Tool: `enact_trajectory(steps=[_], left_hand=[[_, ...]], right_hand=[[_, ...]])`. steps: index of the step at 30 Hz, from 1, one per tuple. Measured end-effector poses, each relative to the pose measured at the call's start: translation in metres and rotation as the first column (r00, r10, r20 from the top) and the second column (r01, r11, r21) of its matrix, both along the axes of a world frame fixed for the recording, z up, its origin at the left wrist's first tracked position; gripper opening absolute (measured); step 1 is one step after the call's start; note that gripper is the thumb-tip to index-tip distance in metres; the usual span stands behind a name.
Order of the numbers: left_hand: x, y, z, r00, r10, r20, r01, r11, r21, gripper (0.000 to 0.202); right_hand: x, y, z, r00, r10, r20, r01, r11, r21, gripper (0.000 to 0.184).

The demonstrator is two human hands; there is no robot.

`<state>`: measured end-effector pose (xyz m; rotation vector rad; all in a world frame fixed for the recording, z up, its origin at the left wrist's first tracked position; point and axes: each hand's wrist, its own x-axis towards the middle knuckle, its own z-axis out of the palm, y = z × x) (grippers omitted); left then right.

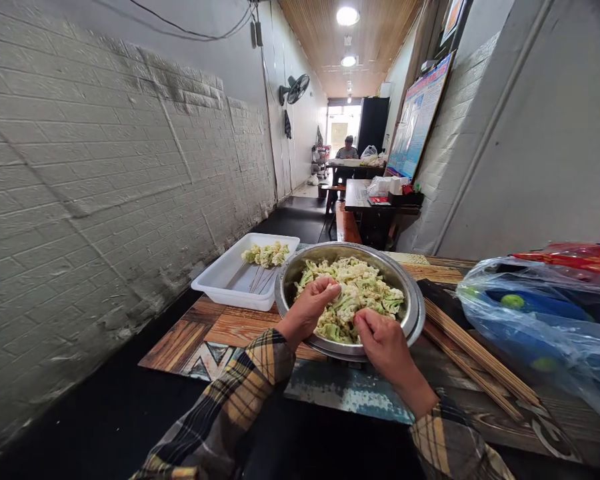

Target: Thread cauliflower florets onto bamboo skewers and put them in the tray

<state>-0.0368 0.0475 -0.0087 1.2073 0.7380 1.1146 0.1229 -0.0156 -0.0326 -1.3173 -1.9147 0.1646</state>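
A wide metal bowl (pixel 414 293) full of cut cauliflower (pixel 375 280) stands in front of me on the table. Over it, my left hand (pixel 310 307) is closed in a pinch on the upper left side of a pale cauliflower floret (pixel 348 301). Lower down on the right, my right hand (pixel 384 339) pinches the same floret; its fingertips are partly hidden. Left of the bowl is a white plastic tray (pixel 220 283), in which skewered cauliflower (pixel 266 254) lies with the thin sticks pointing toward me.
Right of the bowl lies a bundle of bamboo skewers (pixel 480 350). Beyond it sits a clear plastic bag (pixel 520 333) with green round things inside. The patterned wooden table (pixel 240 325) ends close to me. Farther back, a person (pixel 347 150) sits at another table.
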Motion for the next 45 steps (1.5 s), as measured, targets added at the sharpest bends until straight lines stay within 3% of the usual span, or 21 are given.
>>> enact_trajectory(steps=[7,11,14,16,18,20,23,25,26,28,32,36,37,38,40,41,42,43,45], left_hand=[[0.001,-0.001,0.002,1.0,0.003,0.012,-0.003,1.0,0.001,0.027],[-0.007,0.006,0.01,0.991,0.127,0.042,-0.128,0.991,0.028,0.04],[-0.018,0.017,0.013,0.965,0.221,-0.141,-0.205,0.972,0.117,0.039],[-0.026,0.026,0.013,0.922,0.206,-0.329,-0.146,0.969,0.197,0.033],[-0.031,0.035,0.012,0.84,0.198,-0.506,-0.048,0.955,0.293,0.022],[-0.033,0.044,0.011,0.72,0.287,-0.632,0.01,0.906,0.423,0.012],[-0.032,0.056,0.009,0.441,0.447,-0.778,0.143,0.821,0.553,0.016],[-0.031,0.061,0.005,0.258,0.466,-0.846,0.274,0.805,0.527,0.023],[-0.03,0.062,0.002,0.204,0.455,-0.867,0.323,0.805,0.498,0.025],[-0.029,0.064,-0.006,0.173,0.429,-0.886,0.361,0.81,0.463,0.026],[-0.028,0.064,-0.016,0.209,0.421,-0.883,0.323,0.823,0.468,0.028],[-0.027,0.065,-0.009,0.329,0.403,-0.854,0.237,0.84,0.488,0.013],[-0.026,0.065,-0.006,0.382,0.39,-0.838,0.203,0.849,0.488,0.014],[-0.025,0.063,-0.002,0.481,0.356,-0.801,0.146,0.869,0.473,0.018],[-0.021,0.057,0.007,0.77,0.225,-0.597,-0.006,0.938,0.347,0.027],[-0.018,0.052,0.011,0.899,0.151,-0.41,-0.061,0.972,0.225,0.029],[-0.015,0.047,0.014,0.969,0.099,-0.226,-0.077,0.992,0.105,0.029],[-0.011,0.042,0.016,0.994,0.071,-0.083,-0.07,0.998,0.008,0.03],[-0.003,0.031,0.019,0.997,0.043,0.062,-0.037,0.995,-0.098,0.03]], right_hand=[[0.002,0.003,0.001,1.0,0.006,0.008,-0.006,1.0,0.005,0.035],[0.006,0.004,0.002,0.982,-0.048,-0.182,0.052,0.998,0.017,0.031],[0.01,0.003,0.001,0.928,-0.094,-0.36,0.099,0.995,-0.003,0.031],[0.012,0.003,-0.001,0.88,-0.096,-0.466,0.093,0.995,-0.03,0.032],[0.013,0.003,-0.003,0.805,-0.095,-0.586,0.082,0.995,-0.049,0.034],[0.015,0.002,-0.004,0.717,-0.082,-0.693,0.067,0.997,-0.048,0.034],[0.017,0.002,-0.004,0.658,-0.046,-0.751,0.03,0.999,-0.035,0.033],[0.017,0.003,-0.004,0.665,-0.041,-0.746,0.017,0.999,-0.04,0.033],[0.017,0.003,-0.004,0.666,-0.042,-0.745,0.012,0.999,-0.045,0.033],[0.017,0.004,-0.005,0.664,-0.04,-0.747,-0.004,0.998,-0.057,0.033],[0.017,0.005,-0.007,0.693,-0.033,-0.721,-0.011,0.998,-0.056,0.031],[0.018,0.004,-0.007,0.722,-0.031,-0.691,0.002,0.999,-0.042,0.031],[0.018,0.003,-0.006,0.728,-0.03,-0.685,-0.001,0.999,-0.045,0.031],[0.018,0.003,-0.005,0.736,-0.025,-0.676,-0.011,0.999,-0.049,0.031],[0.019,0.003,-0.003,0.762,0.006,-0.648,-0.061,0.996,-0.062,0.031],[0.019,0.003,-0.001,0.776,0.029,-0.63,-0.095,0.993,-0.071,0.032],[0.02,0.003,0.0,0.789,0.057,-0.612,-0.134,0.988,-0.082,0.032],[0.02,0.003,0.001,0.798,0.086,-0.596,-0.176,0.98,-0.094,0.033],[0.021,0.003,0.003,0.81,0.143,-0.569,-0.253,0.96,-0.118,0.034]])
